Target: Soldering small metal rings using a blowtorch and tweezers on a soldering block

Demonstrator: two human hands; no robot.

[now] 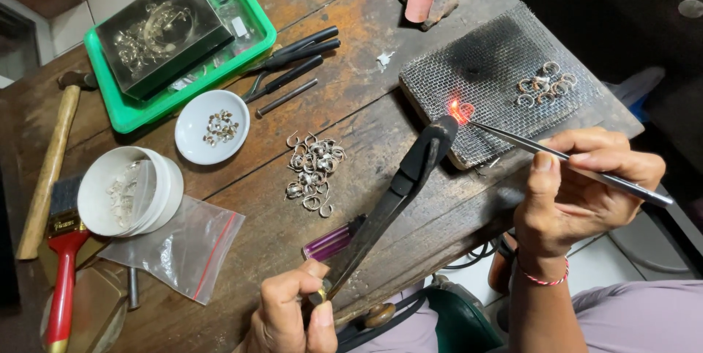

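Glowing red on the near left edge of the wire mesh pad (498,82), the small ring (460,110) is lying just beyond the torch (410,177) nozzle. The left hand (293,316) is closing its grip round the torch's base, its long axis slanting up and right toward the ring. The right hand (578,184), nearer the ring, is pinching the tweezers (564,159), whose tips are reaching leftward and touching it. Loose rings (315,166) are lying on the desk (256,243), further left.

The glowing piece (459,110) is perhaps a ring, too small to tell.
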